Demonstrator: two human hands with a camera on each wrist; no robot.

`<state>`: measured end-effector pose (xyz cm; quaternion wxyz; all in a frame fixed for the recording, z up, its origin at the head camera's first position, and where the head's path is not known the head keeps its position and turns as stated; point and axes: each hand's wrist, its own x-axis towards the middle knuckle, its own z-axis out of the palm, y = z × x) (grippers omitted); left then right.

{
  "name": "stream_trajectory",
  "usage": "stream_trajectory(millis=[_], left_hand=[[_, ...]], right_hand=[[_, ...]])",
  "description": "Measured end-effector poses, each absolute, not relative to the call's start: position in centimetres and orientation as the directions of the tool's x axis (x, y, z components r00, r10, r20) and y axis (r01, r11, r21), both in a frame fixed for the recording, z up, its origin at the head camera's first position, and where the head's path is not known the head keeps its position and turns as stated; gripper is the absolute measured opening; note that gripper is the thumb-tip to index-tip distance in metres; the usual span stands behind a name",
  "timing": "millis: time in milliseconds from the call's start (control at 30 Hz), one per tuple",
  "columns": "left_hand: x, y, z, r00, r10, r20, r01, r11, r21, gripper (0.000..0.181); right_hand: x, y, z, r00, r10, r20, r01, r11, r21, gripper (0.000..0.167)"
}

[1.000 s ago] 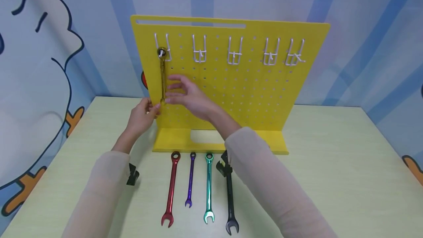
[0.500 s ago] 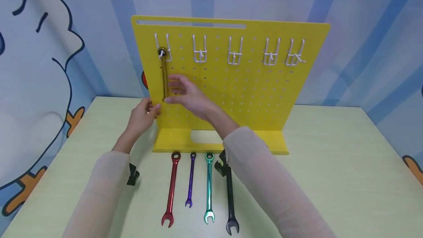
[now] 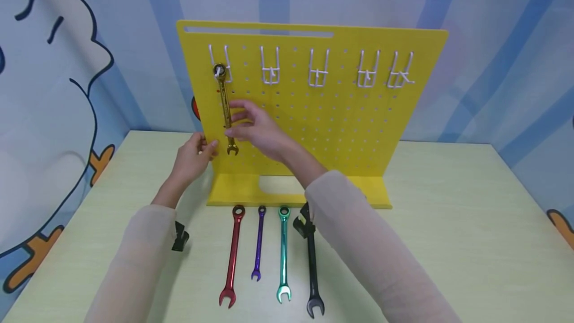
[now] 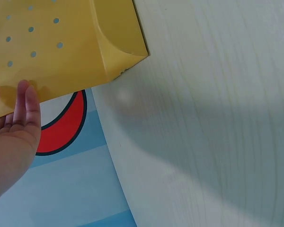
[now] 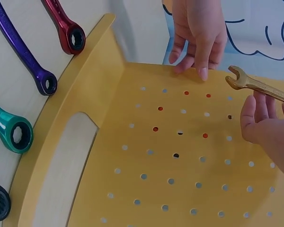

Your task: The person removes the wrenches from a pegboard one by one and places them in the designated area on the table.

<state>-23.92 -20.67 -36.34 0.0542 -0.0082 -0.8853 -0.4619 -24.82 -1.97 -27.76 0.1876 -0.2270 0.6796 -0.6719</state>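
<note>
A yellow pegboard (image 3: pixel 314 148) stands on the table. My left hand (image 3: pixel 193 156) grips its left edge, thumb on the front. A gold combination wrench (image 3: pixel 225 103) hangs by its ring end from the leftmost white hook (image 3: pixel 227 59), slanting with its open end low and to the right. My right hand (image 3: pixel 257 128) is beside the shaft, fingers loosely bent, thumb overlapping the shaft; whether it presses is unclear. In the right wrist view, the open end of the gold wrench (image 5: pixel 262 86) shows past the fingers (image 5: pixel 260 106).
On the table (image 3: pixel 448 213), a red wrench (image 3: pixel 233 253), purple wrench (image 3: pixel 258 245), green wrench (image 3: pixel 283 253) and black wrench (image 3: pixel 312 268) lie in a row before the board's base (image 3: pixel 233 193). Further white hooks (image 3: pixel 271 74) line the board's upper part.
The gold wrench's lower end has swung outward and right, so its open end now shows below my right thumb. Both hands have barely moved.
</note>
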Motion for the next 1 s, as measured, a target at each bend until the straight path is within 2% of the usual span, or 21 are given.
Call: stream_trajectory(millis=[300,1000], left_hand=[[-24.0,-20.6,-36.3,-0.994,-0.041,0.101,0.059,0.576,0.815,0.034],[-23.9,-20.7,-36.2,-0.995,-0.036,0.098,0.059,0.578,0.814,0.037]], right_hand=[[-24.3,-2.0,-27.0,-0.857,-0.507,0.097,-0.114,0.001,-0.994,0.028],[-22.6,-0.6,-25.8,-0.807,-0.579,0.115,-0.168,0.038,-0.985,0.027]])
